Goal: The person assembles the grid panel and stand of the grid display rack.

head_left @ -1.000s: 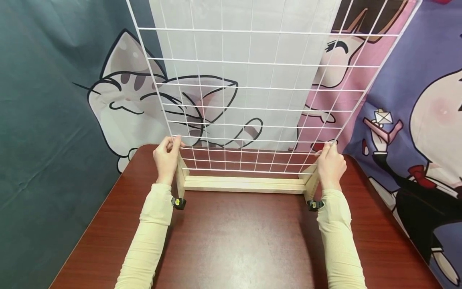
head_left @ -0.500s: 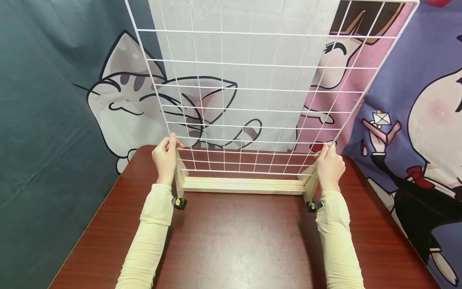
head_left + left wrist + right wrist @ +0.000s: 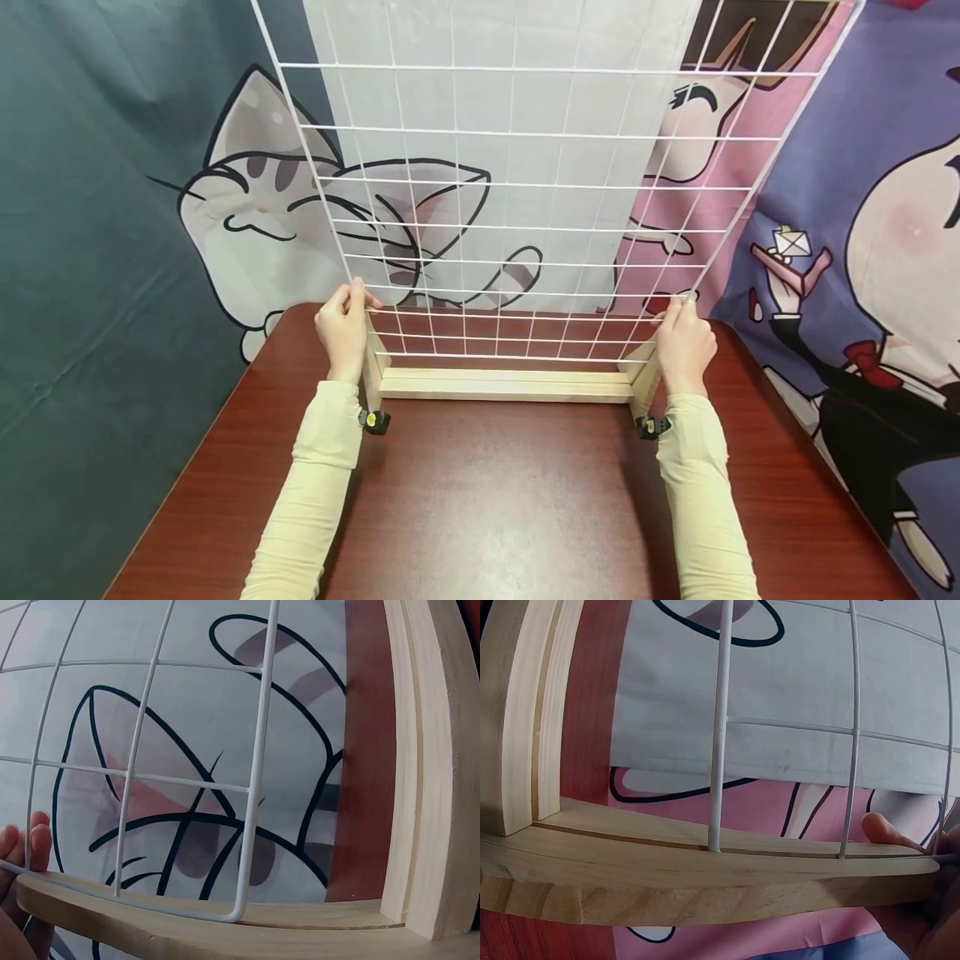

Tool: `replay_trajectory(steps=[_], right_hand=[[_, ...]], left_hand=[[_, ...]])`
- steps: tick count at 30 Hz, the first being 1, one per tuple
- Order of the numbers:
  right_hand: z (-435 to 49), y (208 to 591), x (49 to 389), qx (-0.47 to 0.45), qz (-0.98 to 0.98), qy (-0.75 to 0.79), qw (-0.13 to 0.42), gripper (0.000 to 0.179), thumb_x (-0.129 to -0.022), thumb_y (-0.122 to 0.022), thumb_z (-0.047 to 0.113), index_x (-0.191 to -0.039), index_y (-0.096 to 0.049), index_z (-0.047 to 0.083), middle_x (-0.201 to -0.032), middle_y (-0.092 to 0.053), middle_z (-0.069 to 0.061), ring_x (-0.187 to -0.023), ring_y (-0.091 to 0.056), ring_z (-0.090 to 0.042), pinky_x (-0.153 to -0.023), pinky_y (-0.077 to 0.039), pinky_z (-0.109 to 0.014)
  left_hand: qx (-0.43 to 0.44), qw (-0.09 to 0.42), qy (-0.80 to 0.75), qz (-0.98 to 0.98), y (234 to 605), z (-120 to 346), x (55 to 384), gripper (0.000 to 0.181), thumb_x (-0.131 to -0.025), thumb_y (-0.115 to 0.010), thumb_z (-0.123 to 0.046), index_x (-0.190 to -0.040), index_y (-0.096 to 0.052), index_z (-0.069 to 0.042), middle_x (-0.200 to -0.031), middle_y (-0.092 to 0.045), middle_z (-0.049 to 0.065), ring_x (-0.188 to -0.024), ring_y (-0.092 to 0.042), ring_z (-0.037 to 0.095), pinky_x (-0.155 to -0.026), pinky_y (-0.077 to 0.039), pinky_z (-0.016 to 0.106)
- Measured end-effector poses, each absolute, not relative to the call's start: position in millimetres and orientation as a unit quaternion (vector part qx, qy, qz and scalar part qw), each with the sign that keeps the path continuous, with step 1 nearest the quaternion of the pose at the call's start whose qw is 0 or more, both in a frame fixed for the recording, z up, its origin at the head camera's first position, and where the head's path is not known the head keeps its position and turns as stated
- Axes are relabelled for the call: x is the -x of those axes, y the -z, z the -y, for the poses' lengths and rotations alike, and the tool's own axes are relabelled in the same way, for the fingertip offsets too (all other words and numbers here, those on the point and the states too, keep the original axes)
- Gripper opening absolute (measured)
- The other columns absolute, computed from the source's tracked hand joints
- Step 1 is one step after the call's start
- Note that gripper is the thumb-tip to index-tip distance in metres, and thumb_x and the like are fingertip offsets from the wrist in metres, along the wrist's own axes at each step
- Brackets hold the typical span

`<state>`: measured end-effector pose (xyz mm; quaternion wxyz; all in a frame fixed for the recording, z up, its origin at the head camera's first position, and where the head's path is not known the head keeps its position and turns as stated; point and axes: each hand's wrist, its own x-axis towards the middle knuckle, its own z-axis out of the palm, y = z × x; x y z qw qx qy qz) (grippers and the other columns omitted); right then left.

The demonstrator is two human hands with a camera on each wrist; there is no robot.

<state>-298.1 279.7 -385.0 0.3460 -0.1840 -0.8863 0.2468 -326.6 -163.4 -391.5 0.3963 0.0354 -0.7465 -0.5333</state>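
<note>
A white wire grid panel [image 3: 511, 183] stands upright, its lower end between the two side posts of a pale wooden frame. At the left post [image 3: 150, 926], my left hand [image 3: 345, 329] pinches the grid's side wire near the post's upper end. My right hand [image 3: 686, 342] grips the other side wire at the top of the right post [image 3: 705, 889]. In the right wrist view, that edge of the grid sits along the post's groove. On the left, the grid's bottom corner lies along the groove, above the grooved wooden crossbar [image 3: 506, 385].
The frame stands on a reddish-brown table [image 3: 495, 500]. Behind it hangs a printed backdrop [image 3: 262, 200] with cartoon cats. A dark green curtain [image 3: 82, 333] is on the left. Small black devices [image 3: 375, 422] are strapped to both wrists.
The grid's upper part has shifted slightly to the left. Both hands keep their hold at the post tops, and the wooden frame stays in place.
</note>
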Motion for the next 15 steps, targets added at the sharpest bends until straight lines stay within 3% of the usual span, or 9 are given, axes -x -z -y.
replay_trajectory(steps=[4,8,15], right_hand=[[-281.3,384.4,298.5,0.183,0.888,-0.243,0.345,0.048,-0.105,-0.03,0.033,-0.103,-0.057,-0.007,-0.095,-0.06,-0.044,-0.088,-0.058,-0.061,-0.07,-0.042,-0.066],[-281.5,384.2,298.2,0.182,0.891,-0.242,0.338,0.048,-0.105,-0.029,0.033,-0.105,-0.056,-0.007,-0.095,-0.06,-0.045,-0.089,-0.058,-0.061,-0.07,-0.042,-0.067],[-280.2,385.5,296.5,0.186,0.89,-0.246,0.337,0.048,-0.105,-0.03,0.035,-0.102,-0.057,-0.005,-0.096,-0.06,-0.045,-0.09,-0.057,-0.061,-0.072,-0.042,-0.067]], left_hand=[[-0.03,0.381,0.547,0.745,391.0,163.4,326.3,0.046,-0.097,-0.052,-0.044,-0.074,-0.068,-0.007,-0.073,-0.074,0.01,-0.057,-0.054,-0.005,-0.059,-0.033,0.018],[-0.015,0.372,0.561,0.74,387.7,164.2,325.4,0.045,-0.097,-0.054,-0.043,-0.076,-0.069,-0.005,-0.075,-0.074,0.012,-0.062,-0.06,-0.004,-0.063,-0.036,0.017],[-0.014,0.372,0.56,0.74,386.5,164.8,330.1,0.045,-0.097,-0.053,-0.044,-0.079,-0.069,-0.005,-0.08,-0.074,0.014,-0.066,-0.061,-0.005,-0.067,-0.038,0.015]])
